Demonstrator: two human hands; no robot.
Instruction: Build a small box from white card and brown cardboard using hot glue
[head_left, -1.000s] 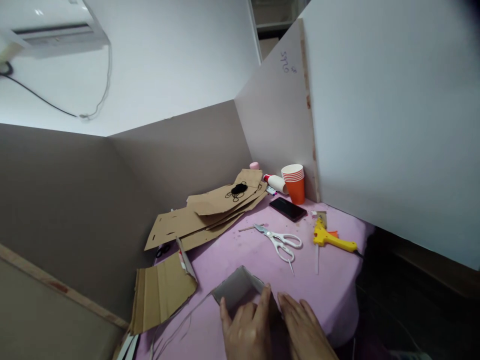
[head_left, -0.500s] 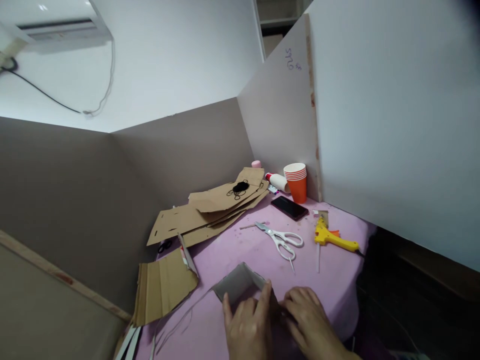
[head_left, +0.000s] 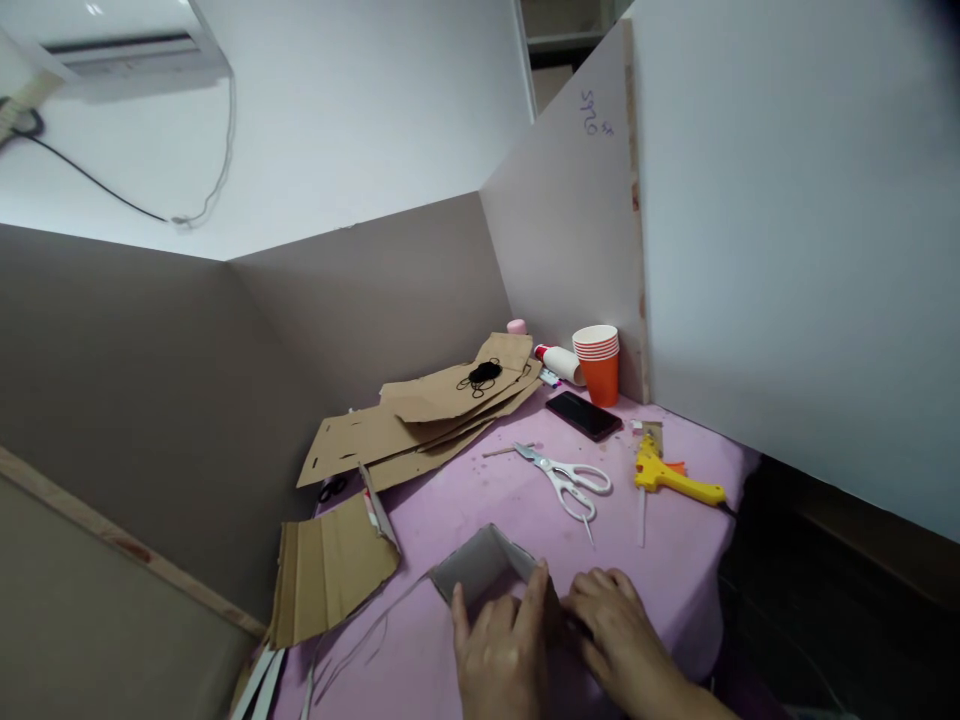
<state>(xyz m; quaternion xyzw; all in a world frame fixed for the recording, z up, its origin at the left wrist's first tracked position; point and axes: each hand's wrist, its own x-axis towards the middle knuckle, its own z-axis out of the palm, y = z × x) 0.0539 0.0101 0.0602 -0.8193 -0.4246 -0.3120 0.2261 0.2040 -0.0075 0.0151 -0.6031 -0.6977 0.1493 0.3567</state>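
A folded grey card piece (head_left: 480,565) lies on the pink table cover (head_left: 675,560) close to me. My left hand (head_left: 504,650) rests flat on its near part, fingers stretched forward, thumb on the left edge. My right hand (head_left: 626,640) sits beside it on the right, fingers curled and pressed against the card's right edge. I cannot make out anything held inside those fingers.
White scissors (head_left: 570,482), a yellow glue gun (head_left: 671,480), a black phone (head_left: 583,414), stacked orange cups (head_left: 598,362) and a glue bottle (head_left: 559,363) lie farther back. Brown cardboard sheets (head_left: 420,420) pile at the left, another piece (head_left: 330,570) nearer. Partition walls enclose the table.
My right hand went from flat fingers to curled fingers pressing the card's right edge. The view shifted slightly; my left hand stays on the card.
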